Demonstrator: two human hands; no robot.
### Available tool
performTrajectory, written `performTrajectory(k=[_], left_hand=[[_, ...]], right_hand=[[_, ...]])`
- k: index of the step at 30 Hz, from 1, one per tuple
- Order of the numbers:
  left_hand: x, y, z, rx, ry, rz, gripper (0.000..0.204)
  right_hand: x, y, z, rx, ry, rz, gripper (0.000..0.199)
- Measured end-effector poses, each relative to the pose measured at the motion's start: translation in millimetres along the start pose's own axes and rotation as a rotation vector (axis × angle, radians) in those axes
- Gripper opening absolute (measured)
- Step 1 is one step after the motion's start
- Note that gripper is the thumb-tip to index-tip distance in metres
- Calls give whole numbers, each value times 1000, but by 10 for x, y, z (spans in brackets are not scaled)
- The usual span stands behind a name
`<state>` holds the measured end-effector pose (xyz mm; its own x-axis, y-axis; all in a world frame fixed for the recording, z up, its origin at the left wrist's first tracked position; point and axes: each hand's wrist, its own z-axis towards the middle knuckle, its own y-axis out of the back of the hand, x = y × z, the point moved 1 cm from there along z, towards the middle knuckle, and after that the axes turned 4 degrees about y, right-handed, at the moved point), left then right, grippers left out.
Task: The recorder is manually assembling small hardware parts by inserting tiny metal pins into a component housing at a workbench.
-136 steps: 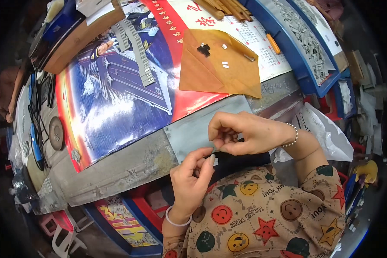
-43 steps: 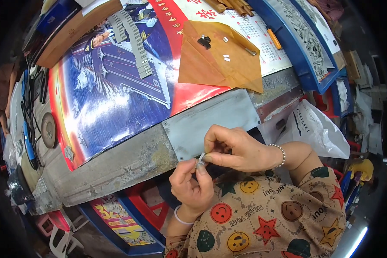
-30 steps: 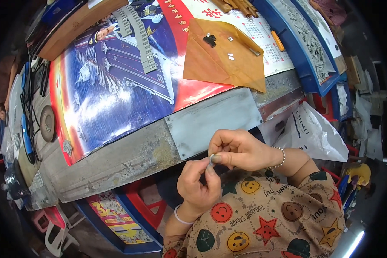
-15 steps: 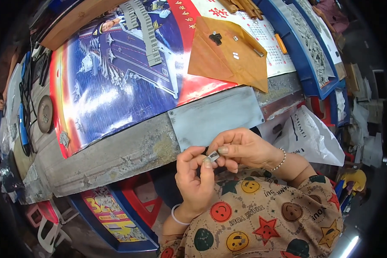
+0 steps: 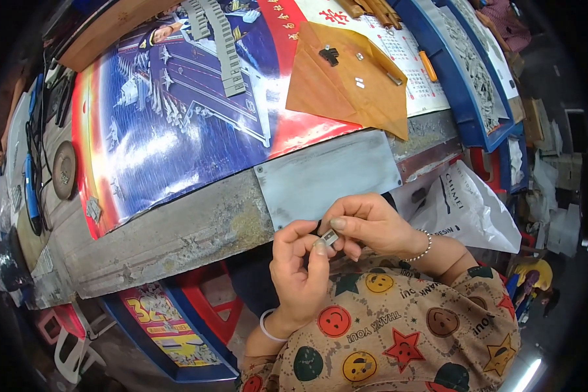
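Observation:
A small grey block-like piece (image 5: 330,238) with dark slots on its face is pinched between my fingertips, just in front of the table edge. My left hand (image 5: 300,268) grips its lower end between thumb and fingers. At its upper end, my right hand (image 5: 371,225) has thumb and fingers closed on it. Just beyond my hands lies a smooth pale grey plate (image 5: 326,173) with screws at its corners. On an amber translucent sheet (image 5: 346,85) rest a cluster of small black pieces (image 5: 329,55) and a few small silvery pieces (image 5: 359,83).
Rows of similar grey pieces (image 5: 227,62) lie on the glossy poster (image 5: 176,157). A blue tray (image 5: 480,134) of grey parts stands at right, beside an orange-handled tool (image 5: 427,66). Another blue tray (image 5: 206,374) sits below the table edge. A round dish (image 5: 64,170) is at left.
The grey piece has turned slightly in my fingers, so its slotted face shows more plainly. Both hands stay closed on it in nearly the same place.

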<state>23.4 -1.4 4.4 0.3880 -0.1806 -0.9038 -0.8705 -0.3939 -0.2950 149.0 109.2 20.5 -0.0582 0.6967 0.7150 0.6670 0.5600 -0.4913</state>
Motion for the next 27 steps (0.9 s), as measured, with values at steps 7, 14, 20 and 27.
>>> performTrajectory(k=[7,14,20,27], left_hand=[[8,6,18,25,24,33,29],[10,7,27,10,40,23,29],[19,-64,-58,-8,-235,396,30],[-121,-33,22,21,117,-29,31]], right_hand=[[19,13,-14,8,47,-188,15],[51,15,-26,45,36,-167,14],[4,53,-14,82,25,-157,16],[-55,81,-76,86,180,-121,19]])
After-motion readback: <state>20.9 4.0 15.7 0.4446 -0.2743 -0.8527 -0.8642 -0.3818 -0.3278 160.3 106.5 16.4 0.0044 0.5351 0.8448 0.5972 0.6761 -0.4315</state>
